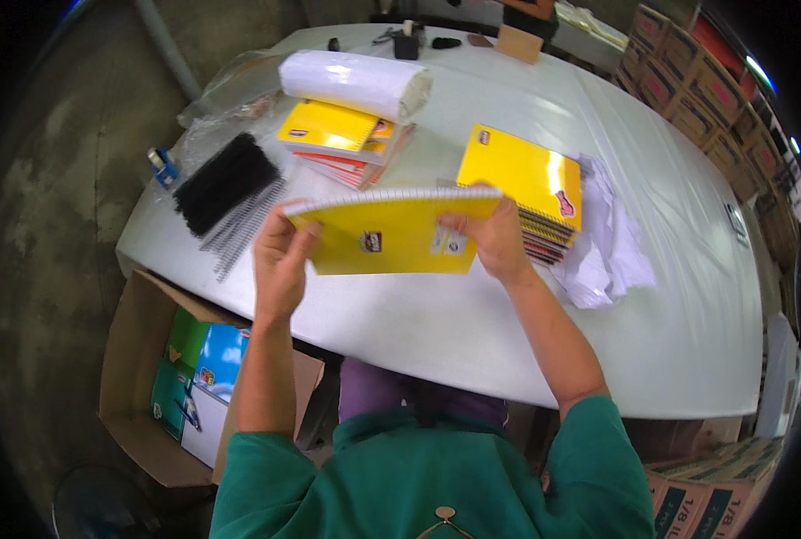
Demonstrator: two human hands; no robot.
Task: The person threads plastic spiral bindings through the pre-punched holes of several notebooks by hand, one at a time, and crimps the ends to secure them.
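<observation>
A yellow-covered notebook (400,235) is held up over the near part of the table, its long edge with a row of holes uppermost. My left hand (283,256) grips its left end, thumb on the cover. At the opposite end my right hand (499,238) pinches it, thumb across the cover. Just beyond my right hand stands a stack of yellow spiral notebooks (522,180). Farther off lies a pile of yellow and orange books (333,130) under a white plastic-wrapped roll (355,81). Black spiral binding coils (228,184) lie left of my left hand.
The white-covered table (670,332) curves around me. Crumpled white paper (602,242) lies right of the stack. A blue tape dispenser (162,168) sits at the left edge. Below, an open cardboard box (135,377) holds notebooks. Cartons (688,81) are piled at far right.
</observation>
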